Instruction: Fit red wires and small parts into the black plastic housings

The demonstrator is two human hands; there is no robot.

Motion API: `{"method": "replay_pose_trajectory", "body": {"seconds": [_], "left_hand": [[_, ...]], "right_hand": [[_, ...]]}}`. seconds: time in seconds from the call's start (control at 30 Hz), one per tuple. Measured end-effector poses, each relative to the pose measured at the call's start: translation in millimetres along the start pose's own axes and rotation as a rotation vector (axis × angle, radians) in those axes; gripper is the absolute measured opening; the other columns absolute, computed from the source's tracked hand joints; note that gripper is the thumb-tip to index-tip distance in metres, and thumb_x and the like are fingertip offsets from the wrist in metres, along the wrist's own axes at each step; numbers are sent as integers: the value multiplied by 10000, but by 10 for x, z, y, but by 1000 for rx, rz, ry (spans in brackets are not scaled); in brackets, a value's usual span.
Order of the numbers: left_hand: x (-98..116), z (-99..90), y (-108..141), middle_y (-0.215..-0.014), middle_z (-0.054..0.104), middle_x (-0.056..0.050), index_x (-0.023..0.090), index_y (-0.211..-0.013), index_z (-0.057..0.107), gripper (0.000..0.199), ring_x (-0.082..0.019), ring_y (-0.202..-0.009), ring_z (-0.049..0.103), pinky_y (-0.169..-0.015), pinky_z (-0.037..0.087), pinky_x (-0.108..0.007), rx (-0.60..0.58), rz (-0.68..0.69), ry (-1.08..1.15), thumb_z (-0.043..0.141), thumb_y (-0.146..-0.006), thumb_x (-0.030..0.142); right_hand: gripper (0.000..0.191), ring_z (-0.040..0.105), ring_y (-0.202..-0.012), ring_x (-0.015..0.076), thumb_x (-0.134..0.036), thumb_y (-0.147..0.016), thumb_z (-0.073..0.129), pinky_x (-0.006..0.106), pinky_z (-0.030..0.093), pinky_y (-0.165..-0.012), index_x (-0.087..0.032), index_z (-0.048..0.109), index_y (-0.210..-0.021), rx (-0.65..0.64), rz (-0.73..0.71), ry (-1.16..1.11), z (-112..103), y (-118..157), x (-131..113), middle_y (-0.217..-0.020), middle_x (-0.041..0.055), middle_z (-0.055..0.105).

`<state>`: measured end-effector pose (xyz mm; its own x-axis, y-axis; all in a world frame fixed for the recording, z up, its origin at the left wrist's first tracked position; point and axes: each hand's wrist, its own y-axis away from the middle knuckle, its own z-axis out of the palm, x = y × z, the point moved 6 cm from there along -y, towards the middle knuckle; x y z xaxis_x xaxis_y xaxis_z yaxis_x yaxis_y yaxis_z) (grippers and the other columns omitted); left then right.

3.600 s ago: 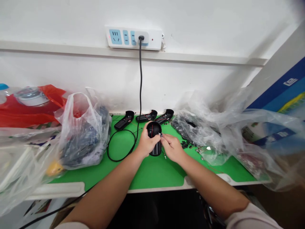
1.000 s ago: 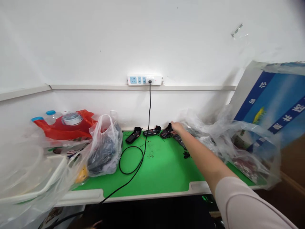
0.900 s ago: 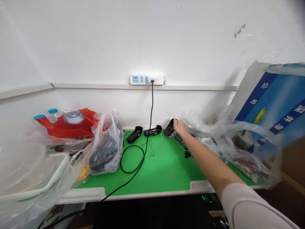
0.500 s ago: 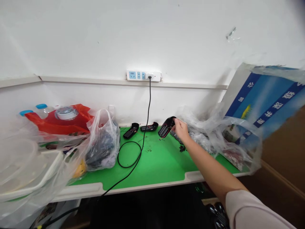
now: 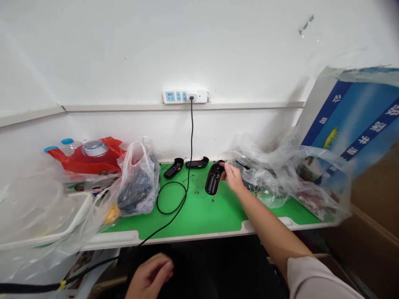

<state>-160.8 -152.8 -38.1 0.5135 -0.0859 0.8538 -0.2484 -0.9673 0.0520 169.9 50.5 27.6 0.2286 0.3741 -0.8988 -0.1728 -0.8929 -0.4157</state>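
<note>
My right hand [image 5: 231,176] pinches the curved upper end of a black plastic housing [image 5: 212,182] with red wires and a hollow, ribbed inside. A small piece on a wire dangles at its lower end, over the green tabletop [image 5: 190,220]. Two similar parts rest near the wall: one black housing [image 5: 173,168] to the left and another black housing [image 5: 197,162] beside it, also with red wires. Low in the picture, in front of the table edge, my left hand [image 5: 151,276] shows with curled fingers and nothing visible in them.
A black cable [image 5: 187,182] runs from the wall socket strip [image 5: 185,96], loops on the table and drops over its front edge. Plastic bags [image 5: 139,178] and a white tray [image 5: 82,211] crowd the left. More clear bags [image 5: 271,174] and a blue printed sack [image 5: 361,116] fill the right.
My left hand has come into view at the bottom. My right hand has shifted slightly down and turned the housing more upright. The view has moved a little.
</note>
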Motion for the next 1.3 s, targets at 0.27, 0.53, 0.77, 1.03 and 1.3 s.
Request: {"method": "replay_pose_trajectory", "body": {"seconds": [0.27,0.53,0.77,1.03,1.3], "left_hand": [[1006,566,-1758,-1098,608,-113,144,-1060,571,408,-222,-1015,586,-906,458,-371,200,-4,587,681,-705,312],[1045,1143,-2507,-838,629,-52,161,-1016,513,399,-194,-672,646,-609,529,-349,-154,-105,873,682,-665,247],[979,1007,-2559,-746,614,-15,184,-1173,486,461,-132,-560,567,-571,489,-281,-78,124,554,621,-744,288],[1115,838,-2465,-1238,548,-116,160,-1261,437,447,-226,-1141,511,-1005,372,-382,31,443,179,511,-826,235],[1058,862,-2520,-1112,626,-106,140,-1188,528,443,-242,-1007,581,-921,437,-387,15,274,401,590,-789,321]], "right_hand": [[644,540,-440,169,-659,-842,332,324,479,-531,-137,622,-1083,-111,113,-79,129,220,271,-473,-1,541],[331,594,-975,217,-407,-858,470,366,496,-831,-203,683,-1007,-75,-130,141,-15,39,202,-1178,110,548],[174,294,-1340,262,-238,-728,637,405,271,-1095,-236,741,-867,-285,-98,207,217,48,221,-1420,48,319],[161,136,-1403,285,-303,-724,678,416,241,-1107,-223,747,-845,-342,-50,185,265,110,161,-1499,22,184],[118,229,-1377,264,-268,-746,610,396,239,-1107,-192,699,-737,-78,-121,191,263,172,44,-1484,42,236]]}}
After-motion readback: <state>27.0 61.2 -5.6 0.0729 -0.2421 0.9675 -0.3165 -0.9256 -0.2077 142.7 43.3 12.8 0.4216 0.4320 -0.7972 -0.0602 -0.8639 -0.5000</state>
